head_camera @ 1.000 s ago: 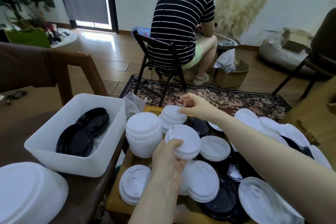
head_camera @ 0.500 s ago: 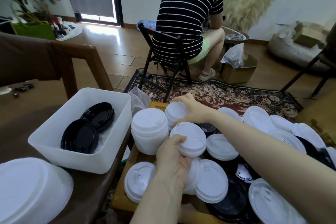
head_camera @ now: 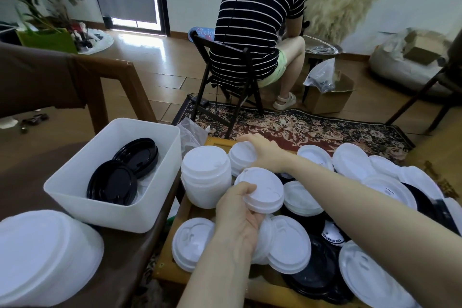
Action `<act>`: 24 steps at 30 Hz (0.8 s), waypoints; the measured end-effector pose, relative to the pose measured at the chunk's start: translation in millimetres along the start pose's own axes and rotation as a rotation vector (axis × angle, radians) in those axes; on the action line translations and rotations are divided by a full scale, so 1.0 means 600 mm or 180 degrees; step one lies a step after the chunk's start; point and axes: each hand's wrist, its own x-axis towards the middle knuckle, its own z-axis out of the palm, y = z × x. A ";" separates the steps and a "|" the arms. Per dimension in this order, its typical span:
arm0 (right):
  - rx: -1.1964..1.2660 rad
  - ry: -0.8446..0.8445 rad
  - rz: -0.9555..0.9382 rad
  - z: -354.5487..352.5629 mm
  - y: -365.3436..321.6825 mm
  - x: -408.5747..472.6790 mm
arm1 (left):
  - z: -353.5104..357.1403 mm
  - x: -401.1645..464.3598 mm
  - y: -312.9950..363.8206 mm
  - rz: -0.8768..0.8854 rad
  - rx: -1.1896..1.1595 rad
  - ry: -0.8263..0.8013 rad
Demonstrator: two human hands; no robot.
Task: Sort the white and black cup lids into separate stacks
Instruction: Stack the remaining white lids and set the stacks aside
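Gripping a small stack of white lids (head_camera: 262,191) by its near edge, the left hand (head_camera: 237,217) has its thumb over the rim and its fingers curled beneath. Just beyond that hand stands a tall stack of white lids (head_camera: 206,177), and past that, a shorter white stack (head_camera: 241,157) which the right hand (head_camera: 265,152) holds, fingers curved over its far and right side. The right forearm reaches across from the lower right, passing over the loose pile.

To the right of both hands, loose white lids (head_camera: 350,165) and black lids (head_camera: 312,272) lie mixed and overlapping on a wooden tray (head_camera: 167,265). Under the left wrist another white lid (head_camera: 190,240) rests flat, with a further one (head_camera: 290,245) just right of the hand.

Left of the left hand, on the brown table (head_camera: 37,165), sits a white bin (head_camera: 100,207) holding two black lids (head_camera: 122,175), one leaning on the other. A white bowl-shaped object (head_camera: 42,252) sits nearer, at the lower left.

Beyond the hands, a person in a striped shirt (head_camera: 257,12) sits on a folding chair (head_camera: 225,82) on a patterned rug (head_camera: 312,130).
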 end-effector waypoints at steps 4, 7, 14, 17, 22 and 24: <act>0.0539 0.0408 0.0101 -0.031 0.011 -0.016 | -0.001 0.000 0.002 -0.0031 -0.0074 -0.0024; 0.0433 0.0337 0.0084 -0.046 0.022 -0.029 | 0.000 0.003 0.004 -0.0037 -0.0105 -0.0046; 0.0350 0.0159 0.0168 -0.023 0.005 -0.022 | 0.005 -0.011 0.000 -0.0028 -0.0109 -0.0143; 0.0263 0.0150 0.0272 -0.010 -0.002 -0.012 | 0.002 -0.008 0.003 -0.0023 -0.0145 -0.0112; 0.0220 0.0153 0.0185 -0.006 -0.012 -0.012 | -0.002 -0.004 0.012 0.0000 -0.0028 -0.0033; 0.0179 0.0139 0.0104 -0.006 -0.015 -0.015 | -0.002 -0.005 0.013 0.0013 0.0030 -0.0018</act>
